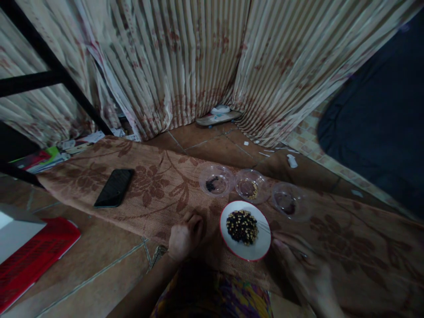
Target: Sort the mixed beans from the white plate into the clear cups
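Note:
A white plate with a red rim (228, 246) lies in front of me on the cloth. On it is a heap of mixed black and pale yellow beans (242, 227). My right hand (303, 265), at the plate's right side, is closed on thin metal tweezers (264, 226), whose tips reach the heap's right edge. My left hand (186, 235) rests curled on the cloth left of the plate, with nothing visible in it. Beyond the plate stand three clear plastic cups: the left cup (221, 171) holds black beans, the middle cup (253, 173) yellow ones, the right cup (300, 198) dark reddish ones.
A black phone (114, 187) lies on the brown floral cloth (159, 176) to the left. Beyond are striped curtains (185, 57) and a skateboard (218, 118) on the tiled floor. A red item (43, 243) is at lower left, a dark cover (377, 119) at right.

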A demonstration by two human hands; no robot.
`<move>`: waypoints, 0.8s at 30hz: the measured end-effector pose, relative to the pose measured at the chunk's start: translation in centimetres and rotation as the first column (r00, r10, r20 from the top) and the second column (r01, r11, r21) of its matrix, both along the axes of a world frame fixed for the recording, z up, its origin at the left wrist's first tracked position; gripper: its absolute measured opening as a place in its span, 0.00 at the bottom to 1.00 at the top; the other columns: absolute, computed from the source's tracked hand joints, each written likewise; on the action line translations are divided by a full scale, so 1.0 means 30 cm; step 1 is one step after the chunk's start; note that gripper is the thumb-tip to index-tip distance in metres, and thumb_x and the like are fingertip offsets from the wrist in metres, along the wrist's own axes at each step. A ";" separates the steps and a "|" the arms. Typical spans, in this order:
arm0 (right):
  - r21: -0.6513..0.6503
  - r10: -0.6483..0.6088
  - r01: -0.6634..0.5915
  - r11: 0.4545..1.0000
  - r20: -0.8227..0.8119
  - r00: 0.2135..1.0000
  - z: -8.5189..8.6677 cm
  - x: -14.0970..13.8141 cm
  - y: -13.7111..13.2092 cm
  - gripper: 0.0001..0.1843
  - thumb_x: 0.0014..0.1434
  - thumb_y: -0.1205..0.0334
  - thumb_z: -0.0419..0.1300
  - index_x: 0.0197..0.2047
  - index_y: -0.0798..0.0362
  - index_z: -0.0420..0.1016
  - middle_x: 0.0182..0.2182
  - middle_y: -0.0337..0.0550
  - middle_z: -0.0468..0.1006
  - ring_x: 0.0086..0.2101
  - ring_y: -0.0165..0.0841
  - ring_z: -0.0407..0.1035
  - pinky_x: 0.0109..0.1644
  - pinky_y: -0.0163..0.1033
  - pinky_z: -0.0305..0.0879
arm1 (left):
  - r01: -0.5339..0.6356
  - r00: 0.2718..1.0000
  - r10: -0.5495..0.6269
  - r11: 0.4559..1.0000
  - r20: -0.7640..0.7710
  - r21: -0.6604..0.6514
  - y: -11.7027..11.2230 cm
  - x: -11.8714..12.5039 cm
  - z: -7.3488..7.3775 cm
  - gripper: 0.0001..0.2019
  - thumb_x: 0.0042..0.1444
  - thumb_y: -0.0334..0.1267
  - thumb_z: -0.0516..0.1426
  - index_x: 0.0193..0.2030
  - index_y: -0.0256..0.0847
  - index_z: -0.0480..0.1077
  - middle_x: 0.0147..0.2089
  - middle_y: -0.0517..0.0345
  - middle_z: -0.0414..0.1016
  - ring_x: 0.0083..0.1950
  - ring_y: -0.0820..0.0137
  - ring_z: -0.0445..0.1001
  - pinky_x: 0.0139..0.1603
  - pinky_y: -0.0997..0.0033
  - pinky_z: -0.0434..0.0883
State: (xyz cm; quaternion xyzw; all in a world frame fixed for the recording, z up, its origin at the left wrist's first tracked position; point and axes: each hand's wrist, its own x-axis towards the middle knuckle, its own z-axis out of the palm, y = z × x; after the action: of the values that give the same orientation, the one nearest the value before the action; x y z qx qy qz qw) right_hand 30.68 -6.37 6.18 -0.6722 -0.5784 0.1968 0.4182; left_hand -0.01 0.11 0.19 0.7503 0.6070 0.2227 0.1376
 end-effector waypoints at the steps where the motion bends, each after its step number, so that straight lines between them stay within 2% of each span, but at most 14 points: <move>1: -0.014 0.017 -0.017 1.000 0.004 1.000 -0.012 0.002 0.000 0.14 0.58 0.48 0.64 0.37 0.47 0.85 0.42 0.46 0.84 0.42 0.38 0.79 0.46 0.40 0.78 | -0.002 1.000 0.002 1.000 -0.002 0.000 0.000 0.000 0.000 0.11 0.67 0.39 0.51 0.41 0.45 0.75 0.41 0.58 0.78 0.36 0.72 0.77 0.33 0.75 0.67; 6: -0.021 0.032 -0.032 0.999 0.007 0.999 -0.037 0.007 -0.004 0.14 0.60 0.47 0.63 0.38 0.46 0.85 0.44 0.45 0.84 0.43 0.38 0.79 0.48 0.41 0.77 | 0.005 1.000 -0.005 1.000 -0.002 0.010 0.000 0.001 0.003 0.11 0.68 0.39 0.51 0.41 0.45 0.75 0.41 0.58 0.78 0.36 0.72 0.77 0.32 0.75 0.66; 20: -0.021 -0.004 0.004 1.000 0.015 1.000 -0.025 0.007 -0.007 0.15 0.59 0.47 0.63 0.38 0.47 0.85 0.41 0.46 0.84 0.42 0.39 0.79 0.46 0.41 0.78 | 0.021 1.000 -0.021 0.999 0.004 0.032 0.001 0.001 0.007 0.13 0.68 0.39 0.49 0.40 0.44 0.75 0.41 0.57 0.78 0.38 0.72 0.77 0.35 0.75 0.68; 24: 0.031 -0.028 0.028 0.999 -0.014 1.000 -0.016 -0.002 -0.006 0.12 0.58 0.49 0.64 0.37 0.46 0.85 0.39 0.45 0.85 0.40 0.39 0.79 0.44 0.41 0.78 | 0.014 1.000 -0.014 1.000 -0.013 0.024 0.001 0.002 0.008 0.12 0.67 0.38 0.50 0.39 0.44 0.75 0.40 0.57 0.78 0.36 0.72 0.77 0.34 0.75 0.68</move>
State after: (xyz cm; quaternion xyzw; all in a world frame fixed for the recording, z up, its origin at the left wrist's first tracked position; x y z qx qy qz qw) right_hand 30.63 -6.55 5.69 -0.6722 -0.5692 0.1862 0.4353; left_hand 0.04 0.15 0.42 0.7575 0.6000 0.2242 0.1263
